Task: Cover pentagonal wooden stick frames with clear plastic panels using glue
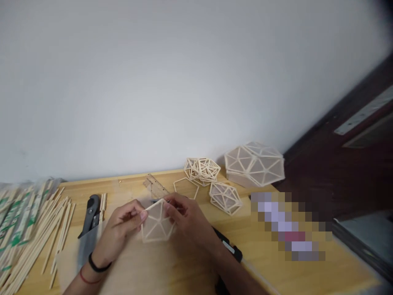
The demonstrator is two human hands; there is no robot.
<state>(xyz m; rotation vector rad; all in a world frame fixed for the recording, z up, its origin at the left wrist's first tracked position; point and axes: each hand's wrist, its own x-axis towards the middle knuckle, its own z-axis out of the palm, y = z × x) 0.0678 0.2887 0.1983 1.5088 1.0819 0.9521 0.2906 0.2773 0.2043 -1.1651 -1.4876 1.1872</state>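
At the far left of the wooden surface (307, 266) lay a heap of wooden sticks (37, 229), some in green-printed paper wrappers, their long axes running from the near left toward the far right. Just right of them a black-handled knife (89, 221) lay with its handle toward the wall and its blade toward the person. The left hand (123, 227), with a black band and a red thread at the wrist, pinched the left edge of a small pentagon panel (157, 223) between thumb and fingertips, fingers curled closed on it. The panel, a stick frame with spokes from its centre and a pale skin over it, was held above the middle of the surface, tilted so that its face turned toward the camera. The right hand (187, 217) gripped its right upper edge likewise. Beyond lay a clear ruler (156, 186), an empty pentagon frame (186, 188), bare stick frames (203, 170), a small covered dome (225, 198) and a large covered dome (254, 164) near the wall.
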